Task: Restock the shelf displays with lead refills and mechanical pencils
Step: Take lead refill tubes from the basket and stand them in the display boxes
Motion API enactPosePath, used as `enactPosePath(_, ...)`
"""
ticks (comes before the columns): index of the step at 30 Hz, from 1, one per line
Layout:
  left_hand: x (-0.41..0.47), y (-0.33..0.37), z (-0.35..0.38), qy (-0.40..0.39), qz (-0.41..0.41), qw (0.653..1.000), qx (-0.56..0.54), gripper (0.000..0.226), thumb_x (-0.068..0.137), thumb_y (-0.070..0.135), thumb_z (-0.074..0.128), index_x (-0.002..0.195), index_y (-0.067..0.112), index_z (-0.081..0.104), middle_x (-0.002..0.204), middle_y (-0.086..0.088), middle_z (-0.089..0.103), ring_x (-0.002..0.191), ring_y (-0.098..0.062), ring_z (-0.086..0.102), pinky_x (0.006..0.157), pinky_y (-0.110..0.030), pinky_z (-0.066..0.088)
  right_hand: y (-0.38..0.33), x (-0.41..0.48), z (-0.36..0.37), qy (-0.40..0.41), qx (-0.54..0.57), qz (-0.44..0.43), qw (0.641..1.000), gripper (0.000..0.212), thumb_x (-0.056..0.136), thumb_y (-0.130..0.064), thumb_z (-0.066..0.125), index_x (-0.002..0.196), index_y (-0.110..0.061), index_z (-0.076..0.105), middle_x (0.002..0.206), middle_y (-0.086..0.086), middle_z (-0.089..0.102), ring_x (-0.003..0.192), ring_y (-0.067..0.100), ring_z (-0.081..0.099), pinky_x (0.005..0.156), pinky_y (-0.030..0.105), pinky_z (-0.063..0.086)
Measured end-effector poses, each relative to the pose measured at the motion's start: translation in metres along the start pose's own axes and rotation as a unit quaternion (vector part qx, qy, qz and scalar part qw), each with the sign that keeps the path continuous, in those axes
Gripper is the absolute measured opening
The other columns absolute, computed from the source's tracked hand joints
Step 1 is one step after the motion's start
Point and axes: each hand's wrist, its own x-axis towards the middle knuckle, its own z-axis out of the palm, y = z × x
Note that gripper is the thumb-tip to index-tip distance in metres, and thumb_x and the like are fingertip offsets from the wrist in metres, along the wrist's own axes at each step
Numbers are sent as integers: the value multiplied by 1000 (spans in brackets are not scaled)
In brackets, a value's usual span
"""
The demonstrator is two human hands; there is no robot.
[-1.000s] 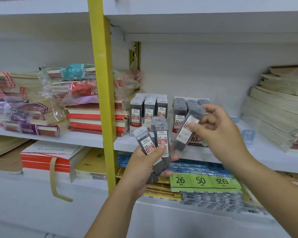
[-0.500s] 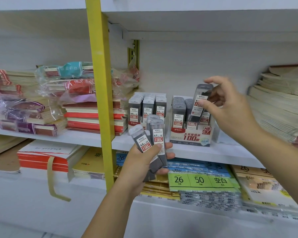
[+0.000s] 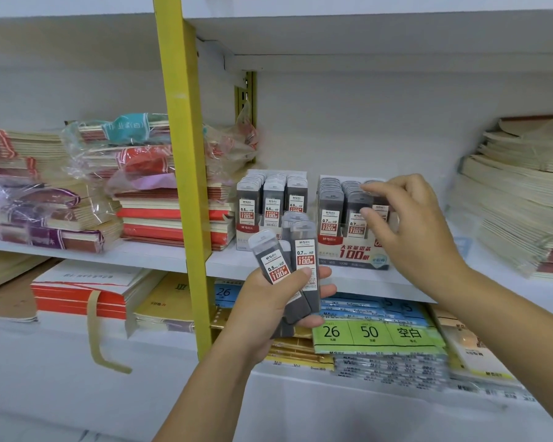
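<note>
A person stands facing a white store shelf (image 3: pixel 160 255) divided by a glossy yellow metal upright (image 3: pixel 182 154).

The left hand (image 3: pixel 268 317) is raised in front of the shelf edge. Its grip is wrapped around a fan of lead refill cases (image 3: pixel 304 266): flat, slim rectangles of smoky dark plastic with rounded clear caps and white-and-red paper labels. The thumb presses across the front case, marked 0.5 HB; the one just behind it reads 0.7 HB. The fingers curl round the back of the bundle.

On the shelf stand two cardboard display boxes, side by side and close together. The 0.5 box (image 3: pixel 246 232) on the left is packed with three upright rows of the same cases. The 0.7 box (image 3: pixel 353 255) on the right has a printed red-and-white front.

The right hand (image 3: pixel 419 237) reaches over the right-hand row of the 0.7 box. Its grip is half curled, thumb and forefinger apart around the case tops there; whether they pinch a case cannot be told.

To the left lie notebook stacks in crinkled clear plastic (image 3: pixel 87 173). To the right leans a stack of tan paper notebooks (image 3: pixel 517 202). On the shelf below lie green-labelled packs (image 3: pixel 377 333).
</note>
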Motion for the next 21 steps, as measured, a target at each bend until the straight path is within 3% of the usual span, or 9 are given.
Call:
enactPosePath(2,-1,2,3,-15,-2,1000,-1,24,99,24,61,120,36,62,113,-2,76,104,-23,74,59,-32,63,-13,-12,-1,-19,71,-2,997,27,91,-31,59,117,-24,62,98,-12,52,89,6,49,78,19,37)
enactPosePath(4,-1,3,8,-32,-4,999,-5,24,100,23,61,120,34,63,114,-3,76,105,-24,74,57,-30,62,-26,-22,2,-104,205,58,971,19,87,-36,66,106,-32,63,87,-13,62,79,3,57,69,13,44)
enactPosePath(7,-2,5,14,-58,-11,998,-8,25,98,24,64,122,32,66,116,-4,75,105,-26,73,59,-29,62,-35,-29,7,-176,366,156,900,17,81,-23,76,96,-25,66,78,-9,69,66,6,66,62,16,51)
enactPosePath(9,-1,4,16,-68,-16,998,-10,25,97,25,66,122,30,67,117,-5,75,107,-26,73,61,-31,62,-34,-29,7,-170,391,174,887,14,81,-14,76,90,-20,67,72,-6,69,62,8,67,58,18,51)
enactPosePath(12,1,3,17,-67,-11,998,-16,29,92,29,70,121,26,68,117,-4,75,108,-23,72,64,-34,63,-24,-22,-3,-133,381,192,895,14,83,-13,73,91,-20,64,76,-2,73,65,9,67,57,23,49)
enactPosePath(14,3,3,17,-62,-7,998,-17,39,86,34,71,124,24,65,117,-2,75,107,-22,72,64,-34,63,-14,-11,-17,-78,368,191,907,21,84,-15,71,97,-28,60,80,-1,73,70,13,68,61,28,50)
enactPosePath(16,6,2,16,-50,-3,999,-16,43,84,35,70,125,23,62,114,-2,76,102,-23,74,61,-33,63,-5,3,-33,-13,359,165,919,33,83,-16,72,101,-38,54,79,-2,72,71,10,69,60,22,52)
enactPosePath(18,8,1,15,-33,2,999,-10,37,88,34,68,123,24,62,109,-5,77,90,-22,76,57,-32,62,3,15,-48,22,329,117,937,41,84,-16,72,103,-46,51,80,-2,71,72,12,69,60,20,53)
enactPosePath(21,10,-1,15,-24,14,1000,3,25,96,28,63,121,24,62,105,-8,77,75,-16,72,54,-29,59,15,27,-56,38,270,73,959,46,86,-19,72,103,-55,47,84,4,69,78,22,67,69,34,56)
